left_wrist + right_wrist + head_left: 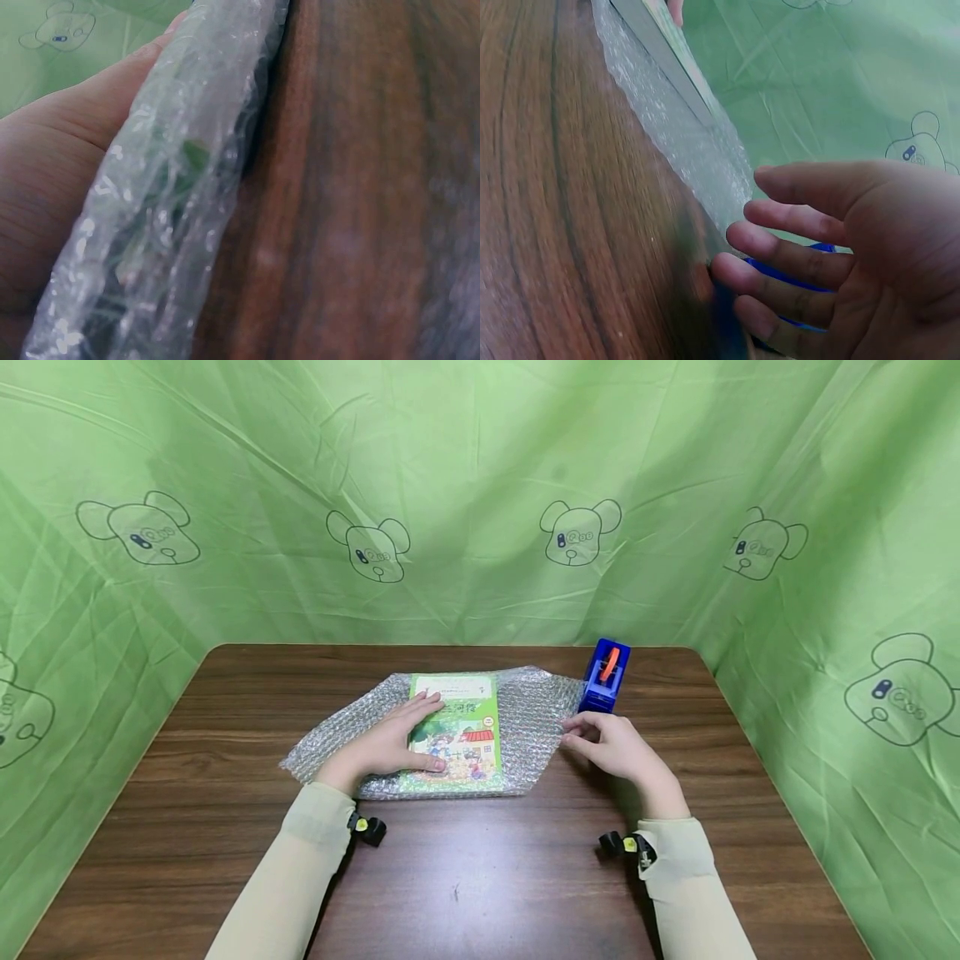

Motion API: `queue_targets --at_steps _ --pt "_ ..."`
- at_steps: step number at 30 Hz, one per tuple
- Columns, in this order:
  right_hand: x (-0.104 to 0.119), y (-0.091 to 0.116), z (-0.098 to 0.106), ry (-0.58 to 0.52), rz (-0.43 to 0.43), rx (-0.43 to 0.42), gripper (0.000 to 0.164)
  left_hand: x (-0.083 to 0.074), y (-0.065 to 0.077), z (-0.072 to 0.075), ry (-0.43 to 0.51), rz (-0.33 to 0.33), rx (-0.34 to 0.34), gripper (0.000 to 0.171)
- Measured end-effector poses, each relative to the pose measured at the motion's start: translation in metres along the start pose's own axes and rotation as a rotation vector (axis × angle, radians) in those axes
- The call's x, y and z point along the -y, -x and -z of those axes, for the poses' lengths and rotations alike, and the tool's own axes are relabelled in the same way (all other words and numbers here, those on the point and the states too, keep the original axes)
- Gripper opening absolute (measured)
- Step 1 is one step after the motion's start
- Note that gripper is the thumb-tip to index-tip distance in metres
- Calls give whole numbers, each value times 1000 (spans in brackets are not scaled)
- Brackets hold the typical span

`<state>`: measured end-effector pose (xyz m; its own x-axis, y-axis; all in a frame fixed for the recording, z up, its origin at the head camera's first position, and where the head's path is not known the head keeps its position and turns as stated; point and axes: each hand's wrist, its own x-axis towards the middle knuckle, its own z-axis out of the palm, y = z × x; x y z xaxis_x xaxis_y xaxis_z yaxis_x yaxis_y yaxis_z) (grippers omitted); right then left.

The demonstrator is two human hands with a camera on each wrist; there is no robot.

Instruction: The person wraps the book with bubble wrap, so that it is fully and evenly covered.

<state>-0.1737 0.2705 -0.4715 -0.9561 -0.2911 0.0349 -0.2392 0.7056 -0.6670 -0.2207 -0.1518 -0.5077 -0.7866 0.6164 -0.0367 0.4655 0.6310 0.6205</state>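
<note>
A green picture-covered book lies face up on a sheet of bubble wrap. My left hand rests on the book's left side with fingers spread and thumb out across the cover. In the left wrist view, green shows through the bubble wrap along the near edge. At the wrap's right corner is my right hand. The right wrist view shows that hand with loosely bent fingers, thumb apart from them, fingertips right by the wrap's edge and nothing between them.
A blue tape dispenser with an orange wheel stands just beyond my right hand, beside the wrap's right corner. The dark wooden table is surrounded at back and sides by a green curtain printed with bear heads.
</note>
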Motion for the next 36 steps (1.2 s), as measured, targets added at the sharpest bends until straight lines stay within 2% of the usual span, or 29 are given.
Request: queue_targets --at_steps 5,13,26,36 --pt "-3 1 3 18 -75 11 28 -2 1 2 15 3 6 121" --pt "-8 0 2 41 -128 33 38 -2 2 2 12 4 6 120" --pt "-12 -2 0 39 -126 33 41 -4 2 2 18 10 10 119" --pt "-8 -3 -8 -51 -87 22 36 -2 1 1 16 13 10 120"
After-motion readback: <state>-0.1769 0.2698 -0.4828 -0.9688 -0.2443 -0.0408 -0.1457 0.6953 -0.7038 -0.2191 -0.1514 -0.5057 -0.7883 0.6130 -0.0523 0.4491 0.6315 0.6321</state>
